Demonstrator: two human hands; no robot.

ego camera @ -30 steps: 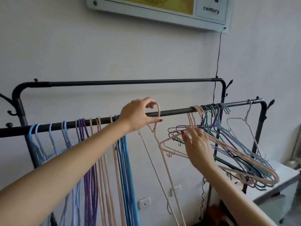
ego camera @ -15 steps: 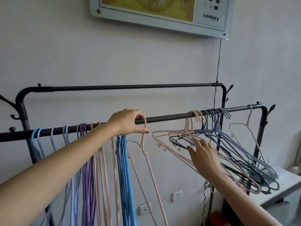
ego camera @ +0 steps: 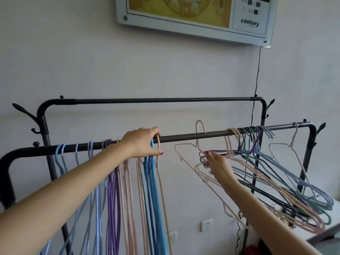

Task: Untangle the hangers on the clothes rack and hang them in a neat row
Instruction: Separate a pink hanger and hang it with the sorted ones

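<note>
Left hand [ego camera: 141,144] up on the long dark metal rail of the clothes rack [ego camera: 184,138], fingers curled over the top, thumb and fingertips pinching the thin pink wire hanger [ego camera: 159,162] just under its hook. Red polish on the thumbnail. Pink hanger hanging straight down, last in the neat row, right beside the bright blue hangers [ego camera: 150,181]. More to the left on the same rail: other pink hangers [ego camera: 128,190], then purple hangers [ego camera: 113,181], then pale blue hangers [ego camera: 77,162], all thin, side by side, hooks over the rail.

Right hand [ego camera: 216,163] lower down, under the rail, fingers curled round the bars of a few hangers at the edge of the tangled bunch of pink, green, purple and grey-blue hangers [ego camera: 276,181]. One pale pink hanger with its hook lifted above the rail [ego camera: 199,129], hook not sitting on the rail, body tipped to the side. Bunch hooked close together near the right end of the rail, bodies crossed and fanned out low to the right. One thin pale hanger [ego camera: 292,150] alone at the far right.

Behind: second black rail [ego camera: 156,100], white wall, framed board with the word "century" [ego camera: 202,15], thin black cord [ego camera: 257,70] down the wall, white wall socket [ego camera: 206,224].
</note>
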